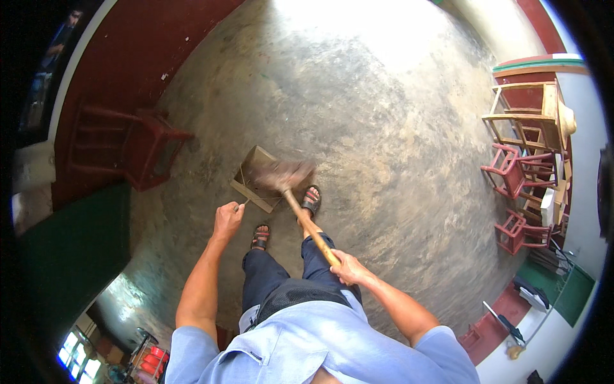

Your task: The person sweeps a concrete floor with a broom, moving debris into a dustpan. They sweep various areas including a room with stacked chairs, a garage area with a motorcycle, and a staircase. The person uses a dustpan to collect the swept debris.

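My right hand (350, 267) is wrapped round the pale wooden handle of a broom (304, 217). The broom's brown head is smeared by motion and reaches over a box-like tan dustpan (251, 194) on the floor, hiding part of its inside. Closed in a fist, my left hand (228, 221) grips the dustpan's thin handle, near the pan's closer edge. My sandalled feet stand just on the near side of the pan and the broom head.
Around me spreads a worn grey concrete floor (396, 128). A dark red chair (150, 147) stands by the left wall. Along the right wall are a wooden chair (521, 118) and red stools (511, 169). A cart with red items (150, 361) is at lower left.
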`<state>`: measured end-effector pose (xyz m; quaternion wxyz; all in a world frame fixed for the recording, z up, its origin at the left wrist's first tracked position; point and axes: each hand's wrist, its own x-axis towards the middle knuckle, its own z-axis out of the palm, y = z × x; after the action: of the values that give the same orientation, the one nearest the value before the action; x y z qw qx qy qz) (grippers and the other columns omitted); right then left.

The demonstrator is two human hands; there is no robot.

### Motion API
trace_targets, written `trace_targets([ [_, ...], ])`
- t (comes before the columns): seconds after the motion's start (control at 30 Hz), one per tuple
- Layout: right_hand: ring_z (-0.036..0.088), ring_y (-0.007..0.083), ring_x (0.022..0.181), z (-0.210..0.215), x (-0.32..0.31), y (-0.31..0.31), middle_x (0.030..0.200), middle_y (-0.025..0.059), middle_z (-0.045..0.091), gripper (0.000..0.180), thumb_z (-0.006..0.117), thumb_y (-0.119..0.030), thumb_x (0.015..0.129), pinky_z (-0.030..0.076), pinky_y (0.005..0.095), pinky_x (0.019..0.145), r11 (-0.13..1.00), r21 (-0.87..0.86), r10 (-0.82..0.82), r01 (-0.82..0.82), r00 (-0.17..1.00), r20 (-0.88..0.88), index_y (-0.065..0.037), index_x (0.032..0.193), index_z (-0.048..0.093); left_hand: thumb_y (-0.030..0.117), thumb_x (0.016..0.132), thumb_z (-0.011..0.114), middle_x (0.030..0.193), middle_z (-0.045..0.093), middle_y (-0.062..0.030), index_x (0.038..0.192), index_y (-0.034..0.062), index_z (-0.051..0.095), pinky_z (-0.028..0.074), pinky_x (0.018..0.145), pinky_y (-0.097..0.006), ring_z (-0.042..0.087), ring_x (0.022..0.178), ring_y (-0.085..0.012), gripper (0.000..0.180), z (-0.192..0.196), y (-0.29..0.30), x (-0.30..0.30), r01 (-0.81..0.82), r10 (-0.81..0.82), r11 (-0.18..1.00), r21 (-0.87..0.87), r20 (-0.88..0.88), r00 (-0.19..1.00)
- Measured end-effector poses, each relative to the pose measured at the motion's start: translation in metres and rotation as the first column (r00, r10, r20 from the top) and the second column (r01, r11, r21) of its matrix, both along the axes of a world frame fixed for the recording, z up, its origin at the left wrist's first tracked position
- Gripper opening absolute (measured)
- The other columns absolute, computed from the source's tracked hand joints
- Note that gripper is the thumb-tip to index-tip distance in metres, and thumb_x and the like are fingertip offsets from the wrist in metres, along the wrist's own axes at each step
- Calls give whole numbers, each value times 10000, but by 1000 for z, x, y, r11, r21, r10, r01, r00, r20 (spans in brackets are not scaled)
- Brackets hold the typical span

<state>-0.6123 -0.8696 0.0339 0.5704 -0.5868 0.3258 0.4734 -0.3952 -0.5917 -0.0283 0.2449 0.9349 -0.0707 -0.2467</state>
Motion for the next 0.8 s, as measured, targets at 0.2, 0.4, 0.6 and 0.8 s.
trace_targets([
  [0.2,450,94,430,32,-4,-43,602,16,478,525,531,-78,741,374,231,375,989,146,-34,40,999,-43,-75,1227,331,236,728,557,594,489,-205,625,-17,513,377,508,-399,478,578,-375,277,12,-3,6,-41,41,999,17,-13,999],
  [0.4,456,88,404,53,4,-100,568,16,477,533,507,-76,744,366,230,336,970,122,-211,212,977,-21,-59,1235,302,240,724,560,614,502,-203,642,-8,537,388,523,-400,495,607,-372,261,18,-4,18,-15,15,999,28,1,1000],
  [0.6,477,120,393,3,72,-115,562,37,479,512,483,-50,732,382,264,341,956,-86,-253,282,934,251,-31,1216,320,249,718,560,607,490,-210,626,-12,522,385,533,-406,491,605,-376,280,3,-5,28,-11,11,999,50,10,1000],
  [0.8,549,239,480,-65,123,-107,658,151,545,478,447,-55,723,443,348,425,886,-432,-63,170,966,251,-97,1190,360,257,726,541,607,483,-215,614,-17,504,372,534,-414,482,600,-377,298,7,0,44,5,-3,998,67,-30,1000],
])
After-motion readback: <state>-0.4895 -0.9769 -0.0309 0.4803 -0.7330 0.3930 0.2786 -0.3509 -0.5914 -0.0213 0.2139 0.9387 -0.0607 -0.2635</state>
